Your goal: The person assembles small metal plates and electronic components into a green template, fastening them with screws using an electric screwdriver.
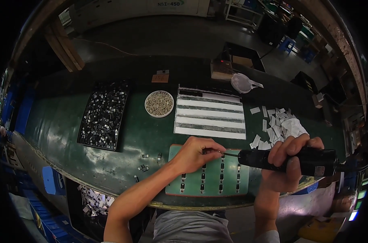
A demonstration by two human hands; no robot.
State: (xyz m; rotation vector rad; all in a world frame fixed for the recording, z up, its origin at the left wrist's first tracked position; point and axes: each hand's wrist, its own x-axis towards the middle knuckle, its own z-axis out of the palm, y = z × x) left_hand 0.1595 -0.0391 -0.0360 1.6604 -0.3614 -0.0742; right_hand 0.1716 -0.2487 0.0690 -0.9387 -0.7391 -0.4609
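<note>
I am pinching a screw with my left hand [196, 154] over the green jig [210, 178], steadying it for the electric screwdriver [289, 158] my right hand [287, 162] is gripping.

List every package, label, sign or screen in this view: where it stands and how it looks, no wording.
Card label: small orange-brown rectangle at the bench's far side, behind the round screw dish.
Machine panel sign: pale strip with dark lettering, top centre.
Sticker: small, pale with red, on the black electric screwdriver in the right hand.
Lit screens: green-white glow at the far right edge, blurred.
</note>
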